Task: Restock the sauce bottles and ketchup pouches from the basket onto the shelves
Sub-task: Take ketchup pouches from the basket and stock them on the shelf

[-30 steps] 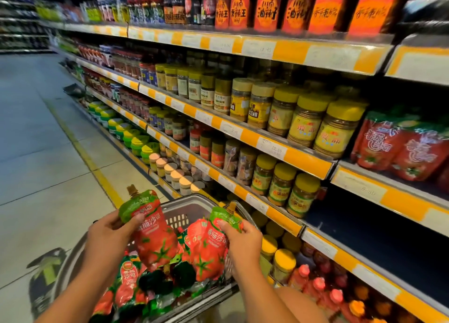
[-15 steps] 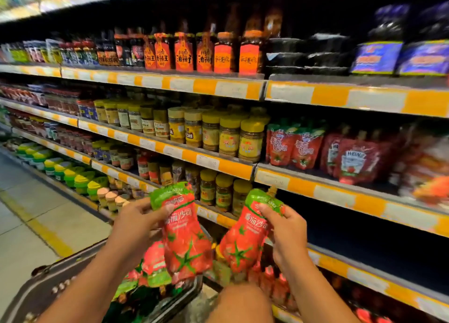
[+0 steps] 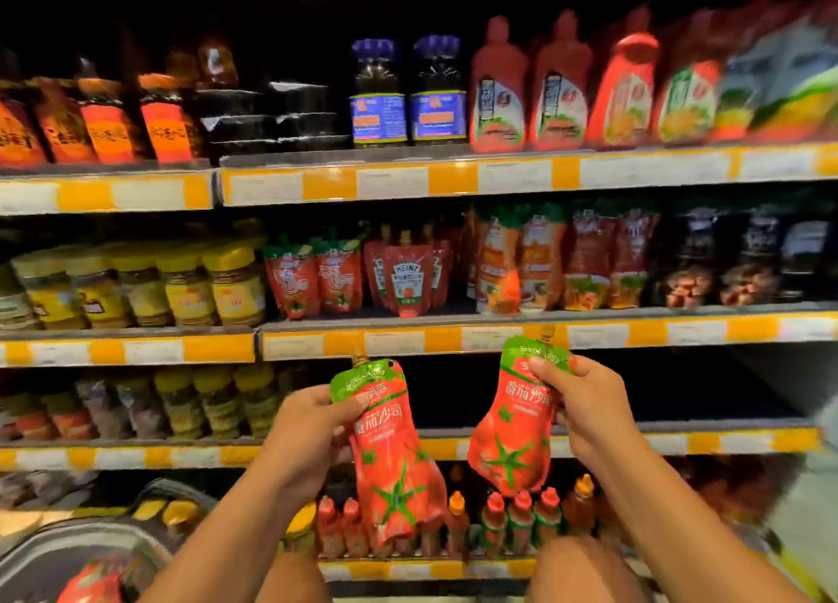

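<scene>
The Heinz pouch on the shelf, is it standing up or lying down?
Standing up: the Heinz pouch has its spout on top and its label faces out.

A dark gap (image 3: 635,389) lay open on the shelf (image 3: 680,441) behind the right hand (image 3: 585,403), wide enough to reach into. Left of it, jars (image 3: 199,403) filled that shelf. Above, pouches (image 3: 403,276) packed the row to its front edge. Below, capped bottles (image 3: 521,516) crowded the lowest shelf.
</scene>
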### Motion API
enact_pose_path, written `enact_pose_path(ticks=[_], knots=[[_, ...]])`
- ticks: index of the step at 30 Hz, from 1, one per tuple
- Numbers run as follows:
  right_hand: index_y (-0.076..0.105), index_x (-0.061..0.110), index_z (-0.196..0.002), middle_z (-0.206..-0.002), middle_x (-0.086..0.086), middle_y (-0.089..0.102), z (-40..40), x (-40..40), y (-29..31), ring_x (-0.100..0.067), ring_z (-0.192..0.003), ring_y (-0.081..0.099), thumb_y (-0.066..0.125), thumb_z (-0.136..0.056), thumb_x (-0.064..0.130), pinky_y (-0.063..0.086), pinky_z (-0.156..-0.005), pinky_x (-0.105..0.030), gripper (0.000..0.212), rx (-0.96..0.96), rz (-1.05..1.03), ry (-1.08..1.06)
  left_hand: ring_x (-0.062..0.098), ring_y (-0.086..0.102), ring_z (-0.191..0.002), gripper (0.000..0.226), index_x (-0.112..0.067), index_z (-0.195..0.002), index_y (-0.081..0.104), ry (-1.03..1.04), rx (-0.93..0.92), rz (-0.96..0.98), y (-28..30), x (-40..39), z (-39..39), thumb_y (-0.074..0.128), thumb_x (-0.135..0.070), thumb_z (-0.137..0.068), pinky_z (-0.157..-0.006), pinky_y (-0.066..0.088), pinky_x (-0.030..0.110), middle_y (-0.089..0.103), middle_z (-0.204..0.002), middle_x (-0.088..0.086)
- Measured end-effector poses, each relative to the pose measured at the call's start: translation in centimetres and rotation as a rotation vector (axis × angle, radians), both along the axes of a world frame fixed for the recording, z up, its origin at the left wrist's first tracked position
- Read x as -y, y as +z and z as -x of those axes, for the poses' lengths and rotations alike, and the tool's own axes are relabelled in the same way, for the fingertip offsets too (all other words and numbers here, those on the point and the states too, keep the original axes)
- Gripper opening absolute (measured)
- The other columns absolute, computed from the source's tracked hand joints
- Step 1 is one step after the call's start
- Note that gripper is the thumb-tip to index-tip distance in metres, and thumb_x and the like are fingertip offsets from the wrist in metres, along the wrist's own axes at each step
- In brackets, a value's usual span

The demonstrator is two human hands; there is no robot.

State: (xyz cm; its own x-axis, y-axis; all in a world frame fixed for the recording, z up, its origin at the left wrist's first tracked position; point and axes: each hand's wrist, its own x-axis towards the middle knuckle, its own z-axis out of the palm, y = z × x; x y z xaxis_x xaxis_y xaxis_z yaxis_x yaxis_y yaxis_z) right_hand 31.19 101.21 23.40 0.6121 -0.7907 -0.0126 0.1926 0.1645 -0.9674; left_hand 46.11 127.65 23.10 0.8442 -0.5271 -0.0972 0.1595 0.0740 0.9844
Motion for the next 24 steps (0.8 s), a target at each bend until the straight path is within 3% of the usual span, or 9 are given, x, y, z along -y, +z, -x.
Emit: enact_pose_path(ticks=[4,8,10,13,18,21,24], knots=[[0.073,0.005,-0.094,-0.088,-0.013,0.077,3.9,6.2,-2.0,-0.015,-0.062,0.072,0.079,-0.086,0.005,0.056,-0.049,-0.028,0.010,0.032,-0.113,-0.138,0.022,0.066,-0.065,0.014,0.000,-0.104,0.073,-0.082,-0.063,-0.047,-2.3,5.9,0.9,0.070,-0.008,-0.093,-0.053,0.054,0.028,0.071,-0.087,0.016],[0.071,0.008,-0.088,-0.082,-0.011,0.075,7.5,10.7,-5.1,-0.015,-0.058,0.071,0.076,-0.087,0.001,0.057,-0.051,-0.027,0.009,0.033,-0.188,-0.246,0.022,0.057,-0.060,0.016,0.001,-0.102,0.069,-0.127,-0.146,-0.075,-4.6,11.3,1.7,0.072,-0.009,-0.089,-0.055,0.044,0.030,0.061,-0.085,0.021],[0.070,0.007,-0.089,-0.082,-0.013,0.075,8.9,12.6,-6.7,-0.017,-0.059,0.072,0.077,-0.086,0.000,0.059,-0.051,-0.030,0.010,0.024,-0.233,-0.287,0.019,0.057,-0.055,0.012,-0.001,-0.099,0.069,-0.129,-0.182,-0.092,-5.8,13.9,1.9,0.071,-0.007,-0.089,-0.047,0.048,0.025,0.063,-0.077,0.016],[0.072,0.005,-0.095,-0.080,-0.010,0.077,10.3,15.3,-9.1,-0.018,-0.061,0.074,0.077,-0.084,-0.002,0.059,-0.052,-0.031,0.014,0.014,-0.273,-0.373,0.020,0.065,-0.058,0.009,-0.003,-0.103,0.069,-0.119,-0.259,-0.121,-7.6,17.2,2.1,0.067,-0.004,-0.094,-0.047,0.056,0.030,0.070,-0.081,0.014],[0.072,0.001,-0.097,-0.086,-0.012,0.076,11.2,19.2,-11.5,-0.024,-0.070,0.073,0.082,-0.078,-0.001,0.062,-0.073,-0.042,0.021,-0.016,-0.300,-0.459,0.018,0.065,-0.047,0.004,-0.005,-0.098,0.064,-0.129,-0.378,-0.148,-9.4,22.4,1.5,0.064,-0.007,-0.096,-0.042,0.057,0.033,0.068,-0.065,0.009],[0.071,0.004,-0.094,-0.088,-0.014,0.075,11.0,22.3,-11.8,-0.025,-0.071,0.073,0.086,-0.074,0.003,0.062,-0.061,-0.037,0.025,-0.034,-0.278,-0.504,0.016,0.063,-0.045,0.005,-0.006,-0.093,0.060,-0.146,-0.415,-0.090,-9.7,25.9,1.3,0.062,-0.010,-0.096,-0.037,0.052,0.031,0.064,-0.058,0.005],[0.068,0.008,-0.088,-0.086,-0.012,0.074,10.7,25.7,-11.2,-0.023,-0.069,0.073,0.086,-0.077,0.002,0.056,-0.054,-0.030,0.022,-0.014,-0.247,-0.542,0.022,0.074,-0.061,0.012,0.001,-0.108,0.062,-0.105,-0.452,-0.035,-9.8,29.5,0.4,0.057,-0.007,-0.101,-0.051,0.061,0.039,0.072,-0.070,0.012]])
